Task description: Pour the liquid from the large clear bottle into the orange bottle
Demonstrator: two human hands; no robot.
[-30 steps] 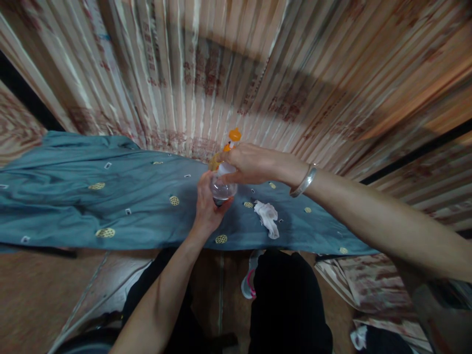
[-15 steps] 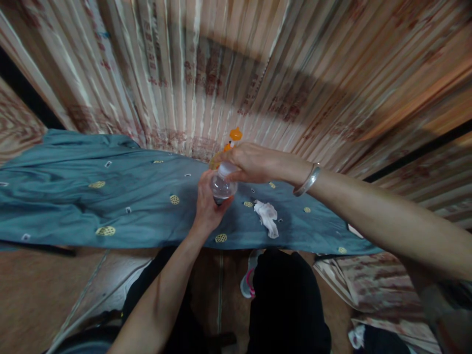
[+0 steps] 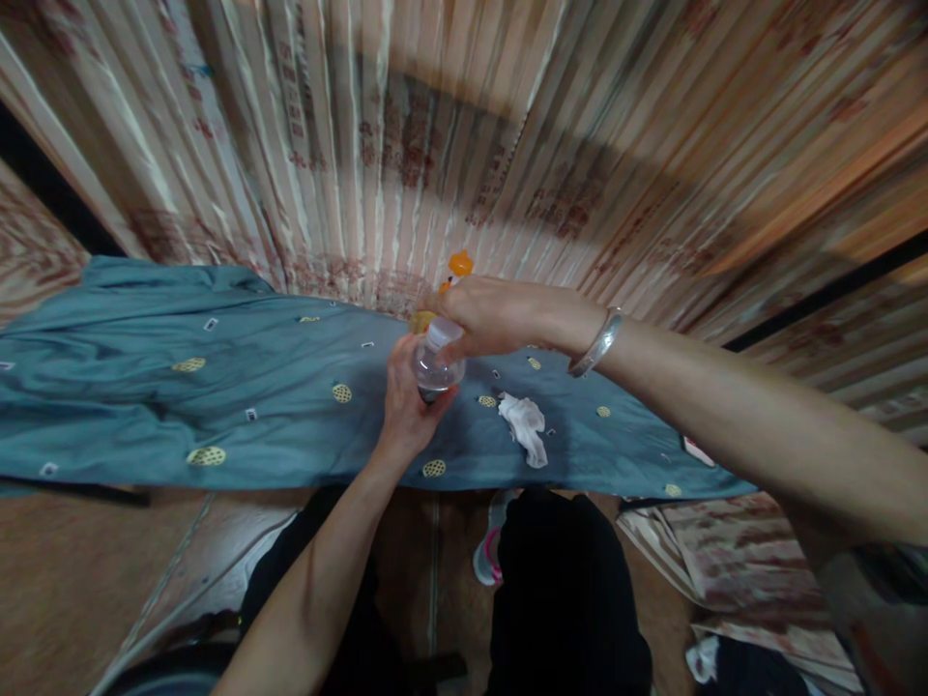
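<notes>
A clear, rounded, transparent plastic bottle (image 3: pixel 439 374) is held above the middle of a surface that is covered by a blue-green cloth (image 3: pixel 282 406) printed with yellow pineapples and small pale rectangles. The lower body of the bottle is wrapped by the left hand (image 3: pixel 406 401), with the fingers curled along one side and the thumb along the other. The whitish cap (image 3: pixel 444 333) at its top is gripped by the right hand (image 3: pixel 482 314), which is narrowed around it from above; the far fingertips are partly hidden. Whether the base of the bottle is touching the cloth cannot be told. A smooth silver bangle (image 3: pixel 596 345) is worn on the right wrist. Just beyond the hands, a bright orange object with a lobed top (image 3: pixel 461 262) and a yellowish item (image 3: pixel 421 321) are seen, both partly covered by the right hand. A crumpled white tissue-like piece (image 3: pixel 523 428) is laid near the bottle, on the right. Behind the surface, a pleated beige curtain with reddish-brown print (image 3: pixel 413 126) is hung.
</notes>
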